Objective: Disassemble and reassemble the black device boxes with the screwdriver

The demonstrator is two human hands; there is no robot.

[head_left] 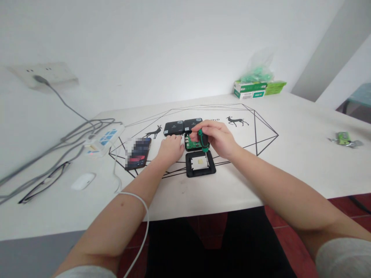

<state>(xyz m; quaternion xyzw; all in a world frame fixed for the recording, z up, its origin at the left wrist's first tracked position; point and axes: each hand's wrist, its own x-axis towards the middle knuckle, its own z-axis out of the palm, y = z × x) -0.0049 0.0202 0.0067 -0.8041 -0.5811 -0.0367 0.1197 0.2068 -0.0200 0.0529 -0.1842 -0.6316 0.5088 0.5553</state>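
My right hand (222, 138) grips a screwdriver (203, 139) with a green and black handle. The screwdriver points down, its shaft over the right side of a black plastic cover (189, 172) that holds a silvery metal plate (199, 163). Just behind that cover, partly hidden by my right hand, is an open black case with a green circuit board (190, 144). My left hand (172, 149) rests on the table beside the case's left edge, its fingers curled together; the fingertips are hidden. Two black boxes with labels (174, 127) (193, 124) stand behind my hands.
Left of my arm lie a phone (139, 153), a white mouse (83, 181), glasses (45, 183) and a power strip (104, 141) with cables. A white cable (147, 216) crosses my left forearm. Green and white boxes (251, 88) stand at the back right; a small green object (343, 137) lies far right.
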